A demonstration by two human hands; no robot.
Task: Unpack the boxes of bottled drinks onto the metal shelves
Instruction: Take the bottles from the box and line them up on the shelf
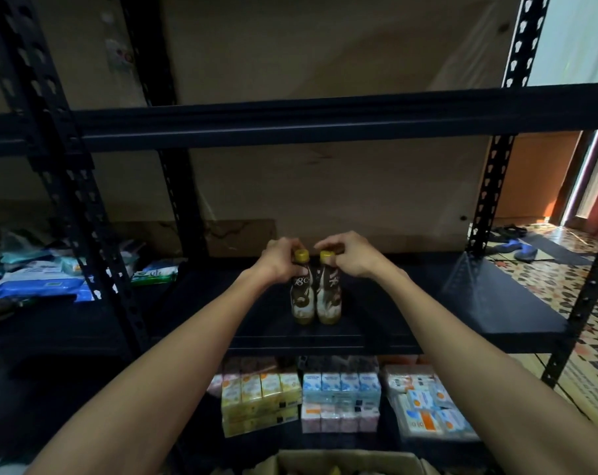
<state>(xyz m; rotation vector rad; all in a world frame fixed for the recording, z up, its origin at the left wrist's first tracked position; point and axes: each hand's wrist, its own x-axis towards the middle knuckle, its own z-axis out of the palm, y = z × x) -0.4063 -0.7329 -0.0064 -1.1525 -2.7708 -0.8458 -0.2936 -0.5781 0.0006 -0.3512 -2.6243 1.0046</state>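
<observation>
On the neighbouring rack at your far left lay soft packs in blue and green wrappers [34, 279]. Your left hand [279, 259] was grasping the left bottle [302, 298], fingers curled round its neck just under the yellow cap. That bottle stood upright on the black metal shelf [445, 303], near the middle, just beside the right bottle [329, 298]; whether the two touched I cannot tell. Your right hand [350, 256] was grasping the right bottle at its yellow cap, fingertips pinched round the top. On the level below sat shrink-wrapped packs of small cartons: yellow ones [260, 395], then blue ones [340, 385], then a mixed pack [427, 406]. An open cardboard box [345, 462] showed at the bottom edge, between your forearms. At your far right, sandals [517, 248] lay on the patterned floor [564, 289].
</observation>
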